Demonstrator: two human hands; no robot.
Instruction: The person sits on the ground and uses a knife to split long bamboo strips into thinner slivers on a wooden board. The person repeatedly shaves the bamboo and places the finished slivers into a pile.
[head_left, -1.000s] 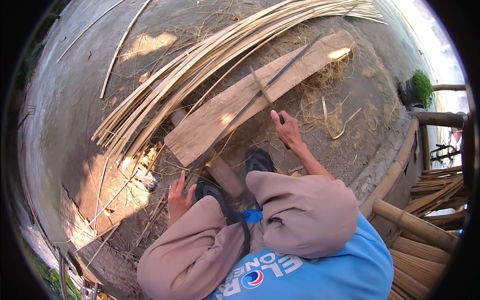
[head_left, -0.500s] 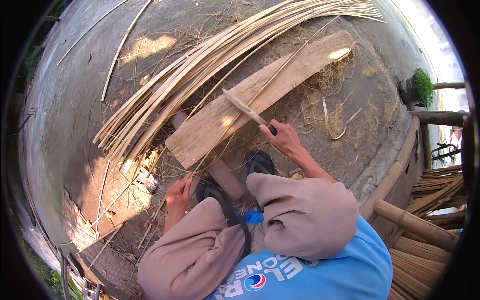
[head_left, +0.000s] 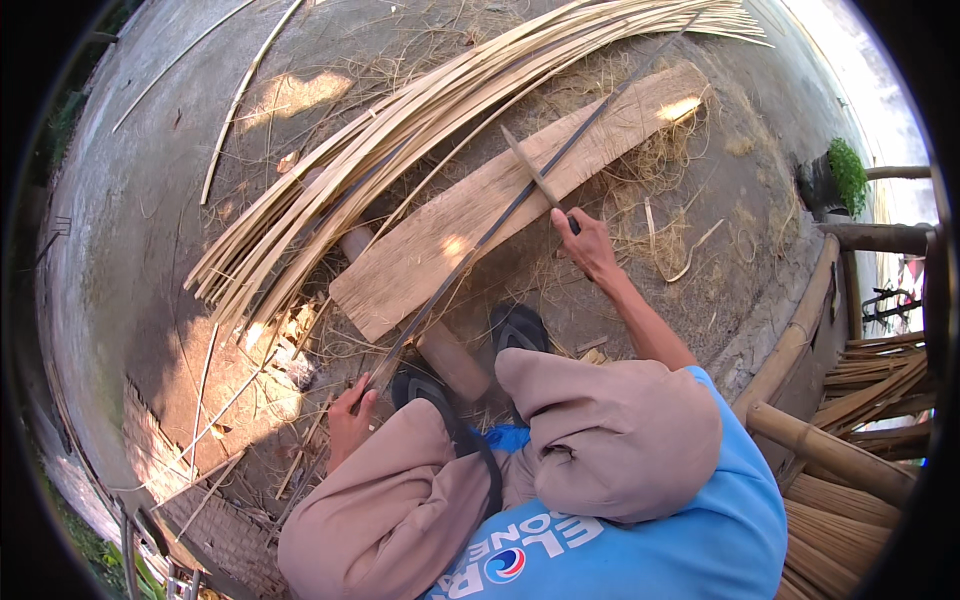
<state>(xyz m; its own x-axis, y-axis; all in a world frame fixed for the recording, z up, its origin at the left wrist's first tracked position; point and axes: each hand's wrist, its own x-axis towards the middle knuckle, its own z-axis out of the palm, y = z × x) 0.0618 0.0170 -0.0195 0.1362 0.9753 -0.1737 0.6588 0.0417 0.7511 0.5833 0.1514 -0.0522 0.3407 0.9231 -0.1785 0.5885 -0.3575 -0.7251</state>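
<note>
A long thin strip, probably bamboo [head_left: 453, 275], lies diagonally along a wooden plank [head_left: 405, 275], dark side up. My left hand [head_left: 350, 418] is closed on its near end, beside my left foot. My right hand [head_left: 588, 245] grips the dark handle of a knife [head_left: 522, 158]. Its blade crosses the strip over the plank's middle and points to the far left. Whether the edge presses into the strip cannot be made out. A round log [head_left: 452, 362] shows beneath the plank's near end.
A large bundle of pale split strips [head_left: 380, 135] curves along the plank's far side. Fine shavings [head_left: 650, 165] litter the floor. Two loose strips [head_left: 240, 95] lie at the far left. At right stand a bamboo rail [head_left: 830, 452], more stacked strips [head_left: 840, 520] and a potted plant [head_left: 847, 175].
The strip showed a pale side before and now shows a dark one. My right hand and the knife have moved farther up and right along it. My left hand has shifted slightly down and left.
</note>
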